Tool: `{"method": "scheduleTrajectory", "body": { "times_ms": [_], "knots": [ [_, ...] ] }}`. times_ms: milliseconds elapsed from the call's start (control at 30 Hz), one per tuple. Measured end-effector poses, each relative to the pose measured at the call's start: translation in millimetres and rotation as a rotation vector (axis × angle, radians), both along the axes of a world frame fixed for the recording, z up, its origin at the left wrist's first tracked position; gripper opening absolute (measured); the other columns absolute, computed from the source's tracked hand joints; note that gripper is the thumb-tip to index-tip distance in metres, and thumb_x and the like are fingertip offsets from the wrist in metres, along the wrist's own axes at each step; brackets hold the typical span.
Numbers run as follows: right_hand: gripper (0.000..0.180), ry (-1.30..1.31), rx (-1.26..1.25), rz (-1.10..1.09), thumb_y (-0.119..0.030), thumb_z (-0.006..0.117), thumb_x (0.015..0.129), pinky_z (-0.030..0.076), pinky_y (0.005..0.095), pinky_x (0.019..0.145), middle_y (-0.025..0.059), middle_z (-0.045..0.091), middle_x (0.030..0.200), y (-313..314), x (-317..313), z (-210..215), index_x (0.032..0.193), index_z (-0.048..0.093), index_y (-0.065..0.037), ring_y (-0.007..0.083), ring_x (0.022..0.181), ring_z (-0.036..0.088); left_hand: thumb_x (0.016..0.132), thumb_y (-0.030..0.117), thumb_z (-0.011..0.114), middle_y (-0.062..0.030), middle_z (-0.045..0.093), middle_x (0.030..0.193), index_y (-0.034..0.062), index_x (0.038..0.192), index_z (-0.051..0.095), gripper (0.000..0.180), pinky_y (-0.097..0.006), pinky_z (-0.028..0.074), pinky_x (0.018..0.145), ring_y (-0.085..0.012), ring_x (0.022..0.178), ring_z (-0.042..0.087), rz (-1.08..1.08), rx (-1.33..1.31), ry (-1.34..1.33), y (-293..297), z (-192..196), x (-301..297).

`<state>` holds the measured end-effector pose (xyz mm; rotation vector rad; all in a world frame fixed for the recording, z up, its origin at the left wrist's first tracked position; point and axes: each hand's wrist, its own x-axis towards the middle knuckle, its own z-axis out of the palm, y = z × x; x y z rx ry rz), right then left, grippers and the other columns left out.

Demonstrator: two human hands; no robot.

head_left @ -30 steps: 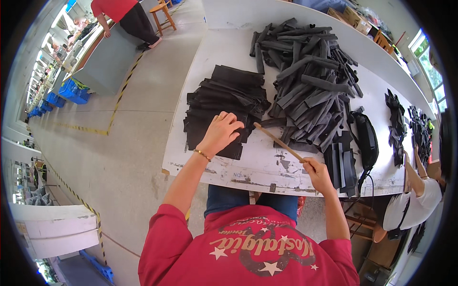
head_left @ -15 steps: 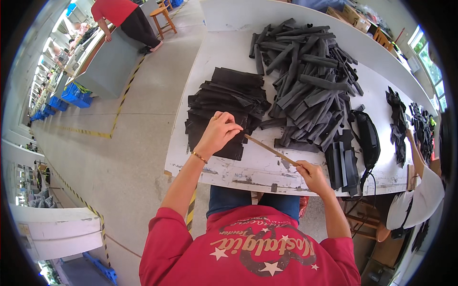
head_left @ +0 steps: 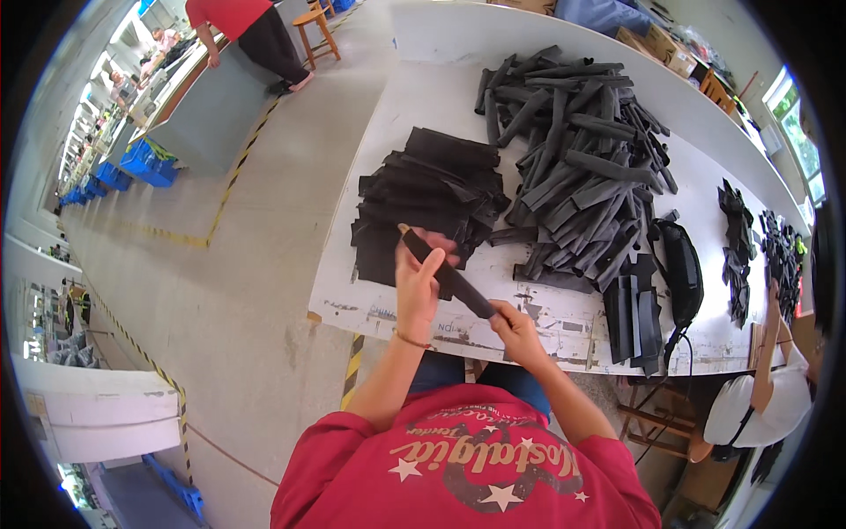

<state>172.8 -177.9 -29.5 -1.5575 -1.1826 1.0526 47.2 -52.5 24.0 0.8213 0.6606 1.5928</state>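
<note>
A black fabric tube [head_left: 467,292] is drawn over a thin wooden stick [head_left: 404,228], whose light tip shows at the upper end. My left hand [head_left: 419,286] is wrapped around the upper part of the tube, thumb on the near side; its fingers are blurred by motion. At the lower end, my right hand [head_left: 518,335] is closed on the stick, with the tube's edge against its fingers. Beyond my left hand lies a stack of flat black fabric pieces [head_left: 423,181]. To its right, a large heap of dark grey fabric tubes [head_left: 573,159] covers the table.
The white table [head_left: 379,304] has a raised back edge. On its right lie a few folded black strips [head_left: 633,313], a black pouch [head_left: 680,264] with a cord and more black pieces [head_left: 736,247]. A co-worker's arm [head_left: 768,339] reaches in there. Another person [head_left: 256,35] stands far left.
The stick was bare and is now mostly covered by a black fabric tube. My left hand has turned and moved nearer to me, onto the tube; my right hand has moved left.
</note>
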Motion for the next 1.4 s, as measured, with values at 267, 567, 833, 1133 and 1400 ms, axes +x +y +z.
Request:
{"method": "scheduleTrajectory", "body": {
  "times_ms": [267, 567, 833, 1133, 1400],
  "knots": [
    [0.021, -0.319, 0.101, -0.152, -0.009, 0.048, 0.091, 0.043, 0.0531, 0.06, 0.0285, 0.058, 0.074, -6.7, -52.6, -23.2, 0.109, 0.047, 0.001, 0.0477, 0.073, 0.057, 0.088, 0.024, 0.064, -0.0003, 0.058, 0.069, 0.0053, 0.093, 0.062, 0.02, -0.033, 0.052, 0.071, -0.0127, 0.061, 0.056, -0.424, -0.669, -0.459, 2.5, -54.6, 2.3],
    [0.019, -0.246, -0.105, 0.201, -0.018, 0.045, 0.094, 0.044, 0.0519, 0.06, 0.027, 0.058, 0.073, -78.0, -21.3, -27.0, 0.091, 0.048, 0.0, 0.0475, 0.072, 0.056, 0.086, 0.024, 0.067, 0.0016, 0.051, 0.058, 0.0018, 0.089, 0.062, 0.023, -0.02, 0.031, 0.036, -0.0064, 0.04, 0.04, -0.271, -0.637, -0.161, 23.4, -41.3, -10.8],
    [0.023, -0.173, -0.343, 0.212, -0.024, 0.052, 0.093, 0.044, 0.0332, 0.054, 0.0132, 0.054, 0.062, -139.4, 35.3, 29.4, 0.086, 0.057, -0.002, 0.0185, 0.055, 0.053, 0.088, 0.026, 0.064, 0.0057, 0.036, 0.049, 0.0031, 0.092, 0.061, 0.023, -0.021, 0.019, 0.036, -0.0036, 0.037, 0.027, -0.332, -0.501, -0.249, 47.3, -32.8, -18.4],
    [0.012, -0.147, 0.145, -0.328, -0.01, 0.065, 0.085, 0.031, 0.0236, 0.046, -0.0018, 0.043, 0.057, 6.1, -16.1, 35.1, 0.093, 0.06, -0.003, 0.0051, 0.052, 0.035, 0.09, 0.024, 0.061, 0.0047, 0.043, 0.059, 0.0068, 0.09, 0.058, 0.018, -0.019, 0.027, 0.042, -0.0037, 0.046, 0.034, -0.276, -0.699, -0.54, 26.0, -52.4, 12.9],
    [0.006, 0.101, 0.126, -0.31, -0.006, 0.061, 0.087, 0.029, 0.0203, 0.051, -0.0058, 0.044, 0.064, 29.2, 0.0, 33.7, 0.091, 0.061, -0.001, 0.0029, 0.059, 0.035, 0.09, 0.018, 0.061, -0.0057, 0.062, 0.082, -0.001, 0.116, 0.056, 0.033, -0.021, 0.047, 0.063, -0.0099, 0.066, 0.056, -0.414, -0.016, 0.427, 17.4, -39.0, 7.3]
  ]
}}
